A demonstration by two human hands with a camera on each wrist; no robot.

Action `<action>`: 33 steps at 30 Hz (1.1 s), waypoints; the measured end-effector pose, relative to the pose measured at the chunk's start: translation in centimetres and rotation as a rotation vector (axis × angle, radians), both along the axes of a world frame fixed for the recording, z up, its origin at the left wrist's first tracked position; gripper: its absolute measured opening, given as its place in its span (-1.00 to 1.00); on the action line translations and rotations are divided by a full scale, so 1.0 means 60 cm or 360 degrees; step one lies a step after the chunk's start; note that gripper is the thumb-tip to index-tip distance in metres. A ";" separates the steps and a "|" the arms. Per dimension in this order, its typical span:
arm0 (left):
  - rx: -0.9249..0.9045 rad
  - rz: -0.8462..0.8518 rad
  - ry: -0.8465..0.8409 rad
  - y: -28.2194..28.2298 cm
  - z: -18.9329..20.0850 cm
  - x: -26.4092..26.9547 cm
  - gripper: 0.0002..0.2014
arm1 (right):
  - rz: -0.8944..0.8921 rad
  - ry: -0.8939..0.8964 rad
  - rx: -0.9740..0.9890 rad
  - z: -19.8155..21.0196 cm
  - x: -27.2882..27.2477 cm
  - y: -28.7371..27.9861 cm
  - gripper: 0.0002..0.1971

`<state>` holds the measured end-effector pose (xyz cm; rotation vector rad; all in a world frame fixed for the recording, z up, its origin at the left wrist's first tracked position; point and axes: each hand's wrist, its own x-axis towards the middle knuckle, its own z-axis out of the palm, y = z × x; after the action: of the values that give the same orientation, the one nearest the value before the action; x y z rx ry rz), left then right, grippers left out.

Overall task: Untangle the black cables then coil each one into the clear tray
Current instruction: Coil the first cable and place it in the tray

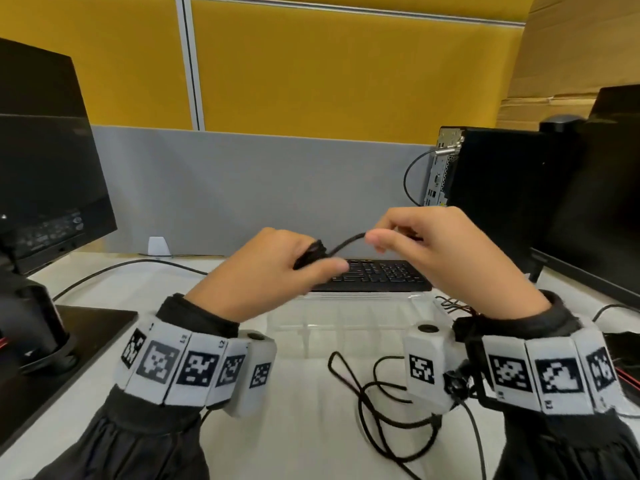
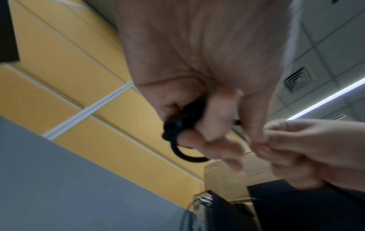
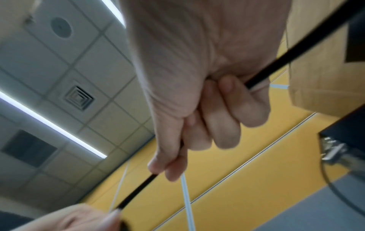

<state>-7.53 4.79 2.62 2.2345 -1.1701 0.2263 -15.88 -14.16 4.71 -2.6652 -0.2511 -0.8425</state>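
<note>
Above the clear plastic tray (image 1: 353, 317), the left hand (image 1: 263, 271) clenches a coiled thin black cable (image 1: 346, 242) while the right hand (image 1: 446, 251) pinches its free length.

tray (image 1: 346, 327) before keyboard (image 1: 374, 275), cables (image 1: 377, 403) nearest

Head cam looks down and forward from above at both hands (image 1: 346, 258) over the surface (image 1: 304, 410). Each wrist cam sits right under its palm, tilted up past the fingers toward the ceiling (image 2: 326, 46) and yellow wall (image 3: 247, 171). All three catch the cable (image 1: 346, 242) stretched between the hands.
</note>
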 end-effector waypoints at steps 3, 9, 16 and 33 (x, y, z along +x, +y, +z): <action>-0.0015 0.0326 -0.0167 0.030 0.006 0.024 -0.53 | -0.0003 0.0177 0.0046 -0.006 0.009 -0.032 -0.72; -0.0205 0.0824 -0.0293 0.096 0.020 0.064 -0.55 | 0.0118 0.0744 0.0295 -0.019 0.014 -0.088 -0.70; -0.0450 0.0983 -0.0405 0.102 0.019 0.064 -0.51 | -0.0097 0.0824 0.0016 -0.027 0.023 -0.071 -0.72; -0.0221 0.0492 0.0085 0.055 0.020 0.025 -0.55 | 0.0052 0.0904 0.0998 -0.069 0.036 -0.121 -0.72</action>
<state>-6.03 8.11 3.79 2.2737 -0.7526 0.3574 -13.73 -21.41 0.59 -2.1684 0.1003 -0.0883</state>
